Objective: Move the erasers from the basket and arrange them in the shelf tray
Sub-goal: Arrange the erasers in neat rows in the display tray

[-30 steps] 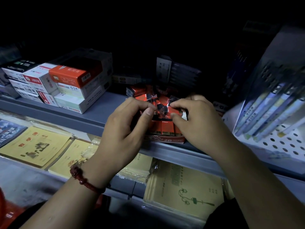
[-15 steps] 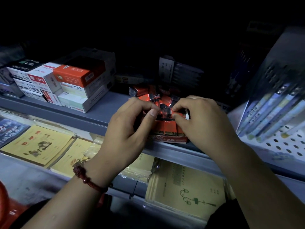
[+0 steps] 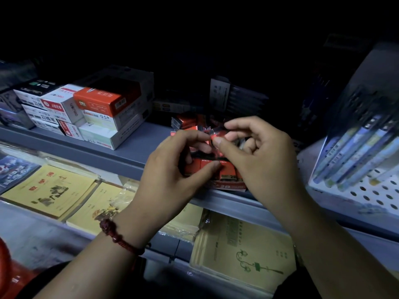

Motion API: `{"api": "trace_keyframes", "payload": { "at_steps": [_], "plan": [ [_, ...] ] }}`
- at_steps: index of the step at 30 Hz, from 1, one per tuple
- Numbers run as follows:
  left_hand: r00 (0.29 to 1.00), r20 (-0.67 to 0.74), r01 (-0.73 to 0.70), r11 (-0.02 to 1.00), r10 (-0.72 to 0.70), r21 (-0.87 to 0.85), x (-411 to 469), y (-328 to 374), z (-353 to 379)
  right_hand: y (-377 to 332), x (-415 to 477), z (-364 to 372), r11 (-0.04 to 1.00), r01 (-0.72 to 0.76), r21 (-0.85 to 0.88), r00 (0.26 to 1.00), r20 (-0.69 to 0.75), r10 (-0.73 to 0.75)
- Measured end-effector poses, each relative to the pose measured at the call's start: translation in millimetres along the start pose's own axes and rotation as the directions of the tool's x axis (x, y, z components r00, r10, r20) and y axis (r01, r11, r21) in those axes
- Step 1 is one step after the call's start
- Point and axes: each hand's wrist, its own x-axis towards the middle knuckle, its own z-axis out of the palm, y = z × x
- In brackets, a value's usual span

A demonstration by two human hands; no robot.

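Grey metal forms the shelf (image 3: pixel 129 152), which runs across the view from left to right, dim at the back; beneath it yellow notebooks (image 3: pixel 49 190) lie flat side by side, some in clear wrap; at the right end a white perforated rack (image 3: pixel 375 197) tilts back with packs of pens (image 3: pixel 356 152) lying on it, blurred; at the left end of the shelf stands a stack of boxes (image 3: pixel 101 113), white, grey and one orange-red on top.

Both forearms come up from the bottom edge; the right hand (image 3: pixel 263 160) has thumb and forefinger closed in a pinch on one small red eraser (image 3: pixel 214 138), held just above the tray (image 3: pixel 232 186), its other fingers loosely curled behind; the left hand (image 3: pixel 168 178) is curled too, its forefinger tip touching that same eraser from the left and its thumb lying on the row below, but whether it truly grips anything I cannot tell.

Red and low, the tray sits under the hands at the shelf's front edge, its front wall marked 2B; inside it red erasers (image 3: pixel 206 165) stand packed in a row, touching one another, and more lie heaped toward the back, partly hidden by the fingers; a dark red beaded bracelet (image 3: pixel 118 239) circles the left wrist; a red shape (image 3: pixel 5 264) at the lower-left corner is too blurred to name.
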Motion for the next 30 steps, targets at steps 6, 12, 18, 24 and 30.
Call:
{"api": "trace_keyframes", "payload": {
  "at_steps": [6,12,18,24,30],
  "plan": [
    [0.999,-0.043,0.005,1.000,-0.006,-0.019,-1,5,0,-5,-4,2,1.000,-0.020,0.002,0.996,0.087,0.020],
    [1.000,-0.001,0.022,0.997,-0.022,-0.069,0,-2,-2,-3,3,-4,0.996,-0.047,0.073,0.991,0.126,0.037],
    [0.999,0.006,0.040,0.998,-0.040,-0.048,0,-4,-3,0,7,-14,0.979,-0.119,0.167,0.982,0.168,0.091],
    [0.999,0.017,0.030,0.999,-0.030,-0.014,0,-3,-2,3,6,-14,0.957,-0.187,0.222,0.972,0.182,0.148],
    [0.987,0.158,-0.021,0.999,0.017,0.026,-2,-1,-6,2,12,-20,0.945,-0.204,0.257,0.978,0.018,0.206]
  ]
}}
